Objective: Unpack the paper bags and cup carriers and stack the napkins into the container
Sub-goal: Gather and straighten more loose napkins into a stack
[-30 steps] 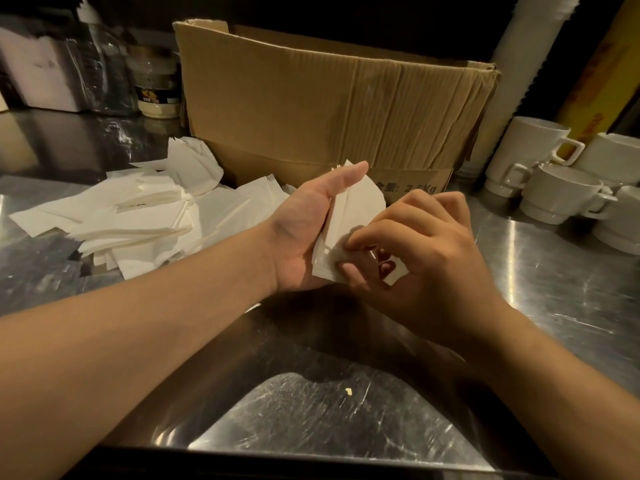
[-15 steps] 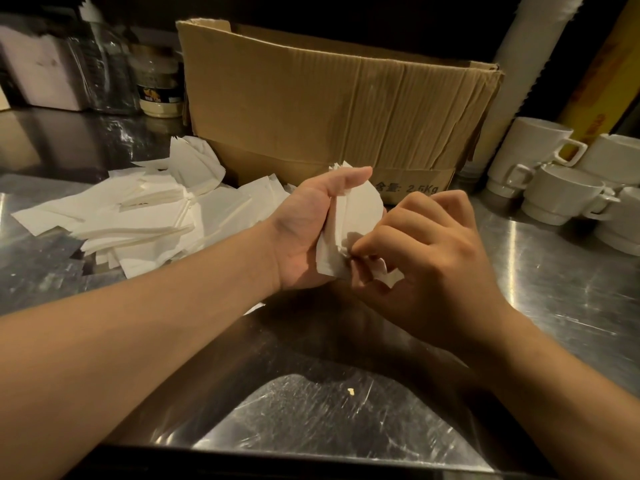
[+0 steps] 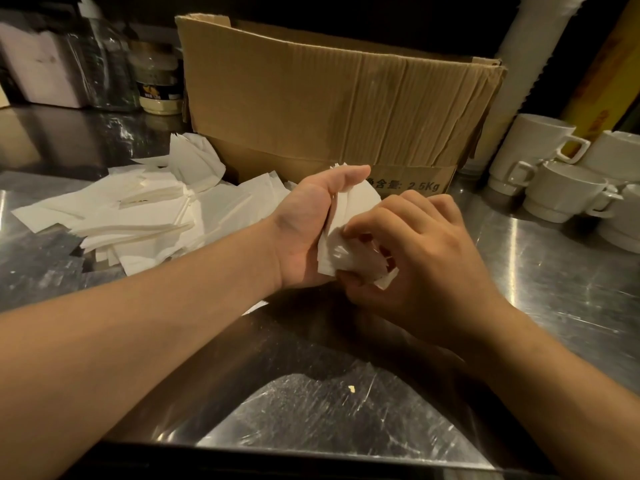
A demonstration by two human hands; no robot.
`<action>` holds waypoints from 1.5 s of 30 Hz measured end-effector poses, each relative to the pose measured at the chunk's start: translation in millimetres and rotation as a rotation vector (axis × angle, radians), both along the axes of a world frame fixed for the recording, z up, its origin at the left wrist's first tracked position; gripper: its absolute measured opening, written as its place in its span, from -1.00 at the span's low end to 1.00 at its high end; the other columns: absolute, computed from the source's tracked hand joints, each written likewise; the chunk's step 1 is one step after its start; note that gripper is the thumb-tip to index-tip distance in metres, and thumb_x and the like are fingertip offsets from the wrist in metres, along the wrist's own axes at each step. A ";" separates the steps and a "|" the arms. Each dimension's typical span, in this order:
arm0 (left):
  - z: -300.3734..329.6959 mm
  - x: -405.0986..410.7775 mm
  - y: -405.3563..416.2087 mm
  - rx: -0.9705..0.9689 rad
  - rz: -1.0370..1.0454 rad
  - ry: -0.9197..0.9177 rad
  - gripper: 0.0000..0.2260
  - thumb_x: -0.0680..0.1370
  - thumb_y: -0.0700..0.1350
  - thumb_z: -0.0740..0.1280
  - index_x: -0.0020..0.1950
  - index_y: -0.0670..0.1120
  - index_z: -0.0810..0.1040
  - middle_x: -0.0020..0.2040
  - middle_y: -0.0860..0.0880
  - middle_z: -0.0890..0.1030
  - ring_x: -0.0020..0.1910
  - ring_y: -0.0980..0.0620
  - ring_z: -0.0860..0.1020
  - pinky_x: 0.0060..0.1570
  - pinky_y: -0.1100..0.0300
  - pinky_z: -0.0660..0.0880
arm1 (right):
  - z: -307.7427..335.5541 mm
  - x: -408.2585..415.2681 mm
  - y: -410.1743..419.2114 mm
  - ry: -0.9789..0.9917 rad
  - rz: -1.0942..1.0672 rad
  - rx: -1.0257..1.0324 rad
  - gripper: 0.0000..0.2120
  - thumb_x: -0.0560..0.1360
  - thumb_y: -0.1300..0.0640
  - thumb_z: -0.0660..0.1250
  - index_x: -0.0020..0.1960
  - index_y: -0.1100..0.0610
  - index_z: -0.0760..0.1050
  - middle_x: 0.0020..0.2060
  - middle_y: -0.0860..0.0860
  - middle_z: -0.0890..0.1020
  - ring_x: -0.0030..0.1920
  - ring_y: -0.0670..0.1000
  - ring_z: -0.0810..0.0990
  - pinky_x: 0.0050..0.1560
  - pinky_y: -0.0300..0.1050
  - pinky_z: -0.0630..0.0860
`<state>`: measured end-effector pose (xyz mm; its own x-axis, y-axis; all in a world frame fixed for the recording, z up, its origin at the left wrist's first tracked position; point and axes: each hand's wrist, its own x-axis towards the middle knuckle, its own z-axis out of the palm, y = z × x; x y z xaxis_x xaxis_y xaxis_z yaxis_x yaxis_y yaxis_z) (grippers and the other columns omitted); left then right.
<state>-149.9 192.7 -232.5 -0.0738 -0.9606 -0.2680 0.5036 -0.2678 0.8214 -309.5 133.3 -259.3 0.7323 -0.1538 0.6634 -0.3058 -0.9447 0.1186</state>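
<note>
Your left hand [image 3: 308, 230] grips a napkin bundle [image 3: 349, 233] upright above the surface [image 3: 554, 271]; your right hand [image 3: 419, 251] pinches its lower edge. Loose napkins [image 3: 138, 216] lie left, nearer your left hand.

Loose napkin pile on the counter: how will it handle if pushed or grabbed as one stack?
Probably floppy: the napkin pile is thin sheets lying fanned at odd angles, and the wad gripped by the left hand and right hand is bent. Likely very light. On the smooth steel counter, a push would likely slide and scatter sheets.
</note>
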 end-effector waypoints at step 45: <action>-1.2 10.0 -1.5 -0.010 -0.172 -0.029 -0.58 0.48 0.08 0.35 0.22 -0.15 0.58 -0.01 -0.14 0.61 -0.08 -0.12 0.60 0.06 -0.02 0.54 | 7.7 -0.6 -2.6 -0.311 -0.001 0.734 -0.64 0.53 -0.05 0.41 0.27 -0.15 0.37 0.19 -0.12 0.47 0.14 -0.26 0.48 0.01 -0.47 0.46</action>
